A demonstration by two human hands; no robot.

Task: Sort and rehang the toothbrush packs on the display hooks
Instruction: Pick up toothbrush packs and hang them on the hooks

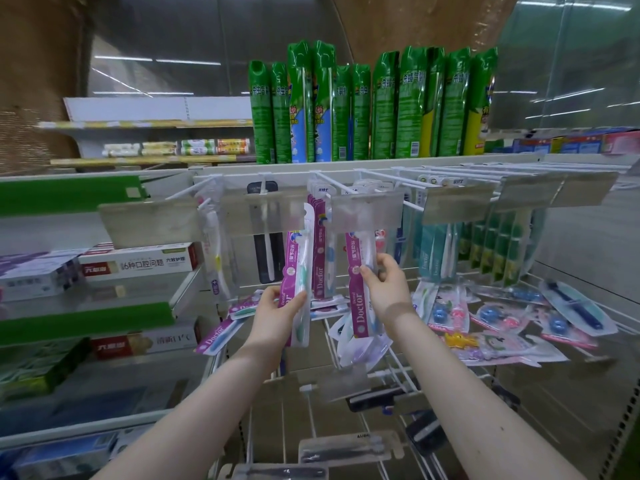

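View from your head, read near to far. At 6 o'clock, closest to you, dark packs [343, 450] hang blurred on a lower row.

Your left hand [277, 308], at about 7 o'clock from the frame's centre, has its fingers curled round the lower half of a purple green-brush pack [300, 258], thumb on the front face. The pack stands upright, and its top reaches the label strip above.

Your right hand [386, 284], at 5 o'clock from centre, pinches a second purple pack [360, 310] at mid-length between thumb and fingers. The top of this pack lies behind a clear label holder [367, 211], so you cannot tell whether it sits on a hook.

Between your two packs, hung purple packs [320, 265] of the same kind show face-on.

At 3 to 4 o'clock, loose packs [502, 317] lie overlapping on the wire shelf [401, 367].

Above, at 12 o'clock, white display hooks [327, 178] project toward you. Teal packs [429, 251] hang at 2 o'clock.

Toothpaste boxes [138, 263] lie at 9 o'clock.

Farthest, green spray cans [346, 109] stand upright on the top shelf.
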